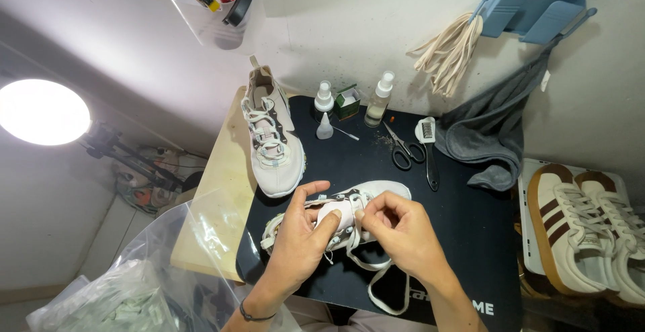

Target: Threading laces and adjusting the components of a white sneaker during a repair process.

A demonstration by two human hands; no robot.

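Black mat (463, 224) over a pale wooden tabletop (215, 197), pushed against a white wall; round lamp (41, 111) glowing at far left, clear plastic bag (134, 285) at lower left. Pale sneaker (342, 221) lying on its side near the mat's front edge, toe toward the right, loose white lace (383, 285) trailing off it in a loop toward the viewer. Left hand (299, 238) wrapped over the sneaker's middle, thumb raised, fingers closed on the upper. Right hand (403, 234) just beside it, fingertips pinched narrow on the lace at the eyelets, touching the shoe. Second matching sneaker (272, 137) upright and laced, well behind, at the mat's left edge, toe toward the viewer. Two small spray bottles (379, 100), a dropper bottle (324, 127) and a green box (347, 101) along the back. Scissors (403, 150) and a small brush (427, 147) near the middle, grey towel (494, 130) draped at right. Bundle of cream laces (453, 50) hanging from a blue wall rack (537, 3). Brown-striped sneakers (584, 231) at far right, off the mat
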